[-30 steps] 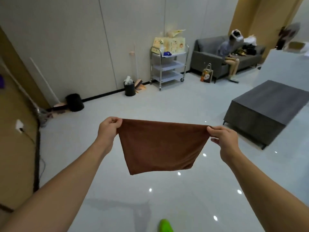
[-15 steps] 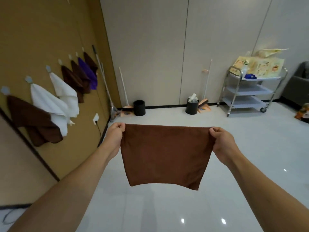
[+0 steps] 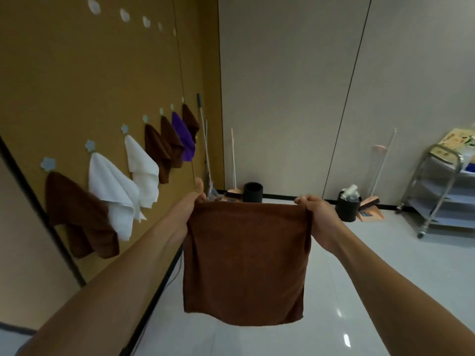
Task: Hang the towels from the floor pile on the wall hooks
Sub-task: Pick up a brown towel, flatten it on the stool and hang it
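Mustard-brown wall (image 3: 77, 73) on the left, running back to a pale panelled wall (image 3: 282, 86); glossy white floor (image 3: 359, 291) below. Along the brown wall, a lower row of flower-shaped hooks (image 3: 48, 164) carries towels already hung: nearest a dark brown towel (image 3: 79, 222), then two white towels (image 3: 113, 188), two more brown ones (image 3: 164, 147), a purple towel (image 3: 183, 137), and a last brown one at the far end. An upper row of hooks (image 3: 124, 15) is bare. Steel trolley (image 3: 442, 196) at the right edge with printed sheets on its top shelf. Held out in front at arm's length, a brown towel (image 3: 246, 260) hangs flat, top edge stretched level, bottom edge free above the floor. Left hand (image 3: 191, 204) pinches the top left corner, thumb up; right hand (image 3: 317, 211) has its fingers curled over the top right corner. So each hand's grip is closed on the cloth. Behind the towel, against the far wall, two black bins (image 3: 253, 192), the right one (image 3: 347, 209) with rubbish sticking out, and several mop or broom handles (image 3: 205, 140) leaning in the corner.
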